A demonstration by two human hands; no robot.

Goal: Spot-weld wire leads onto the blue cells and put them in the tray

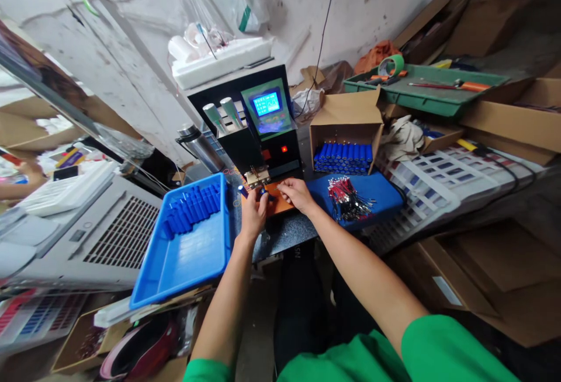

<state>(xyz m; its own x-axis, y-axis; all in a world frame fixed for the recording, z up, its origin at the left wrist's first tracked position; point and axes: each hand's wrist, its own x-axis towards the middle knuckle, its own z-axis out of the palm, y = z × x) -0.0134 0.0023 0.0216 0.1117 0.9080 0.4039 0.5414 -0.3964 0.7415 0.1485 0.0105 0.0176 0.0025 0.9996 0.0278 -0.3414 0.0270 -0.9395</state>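
Note:
A spot welder [245, 148] with a lit blue screen stands in front of me, two silver cylinders on its upper front. At its electrodes [258, 176], my left hand [254, 212] is closed around a blue cylindrical battery cell [243, 191], whose end shows beside my fingers. To the right, over the orange plate [280, 205], my right hand [297, 193] is pinched shut. What its fingertips hold is too small to make out. A bundle of red and black wire leads [348, 198] lies on a blue block [381, 192] right of that hand.
A blue tray [188, 256] with rows of blue cells [193, 207] sits left. A cardboard box [346, 113] of stacked cells stands behind the wires. Nearby are a steel flask [199, 145], a green tray [433, 87] of tools and a white crate [421, 189]. Another person's arm [21, 180] shows far left.

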